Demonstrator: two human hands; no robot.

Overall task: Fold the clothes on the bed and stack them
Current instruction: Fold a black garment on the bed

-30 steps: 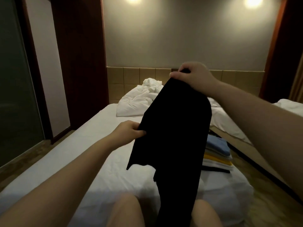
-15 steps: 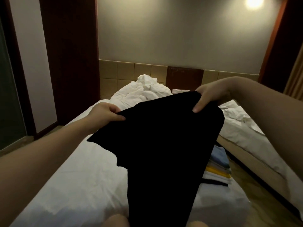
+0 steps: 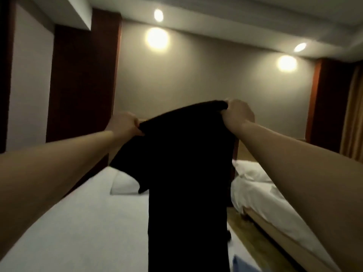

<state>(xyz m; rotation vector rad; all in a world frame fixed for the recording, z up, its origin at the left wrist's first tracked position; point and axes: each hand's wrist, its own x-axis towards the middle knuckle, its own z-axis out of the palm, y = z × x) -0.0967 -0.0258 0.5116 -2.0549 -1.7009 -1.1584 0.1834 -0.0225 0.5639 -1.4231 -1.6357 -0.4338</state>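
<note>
A black garment (image 3: 186, 173) hangs in the air in front of me, lifted high over the white bed (image 3: 82, 222). My left hand (image 3: 125, 124) grips its upper left edge. My right hand (image 3: 237, 112) grips the upper right edge, a little higher. The cloth drops in a long dark panel to the bottom of the view and hides the middle of the bed. A blue corner of the folded stack (image 3: 241, 264) peeks out at the bottom right.
A white pillow (image 3: 123, 185) lies at the head of the bed, partly behind the garment. A second bed (image 3: 261, 195) with rumpled white sheets stands to the right across a strip of wooden floor (image 3: 235, 218). Dark wood panels line the walls.
Both hands have raised the black garment higher and the camera has tilted up toward the wall and ceiling. The folded stack has slid almost out of view at the bottom.
</note>
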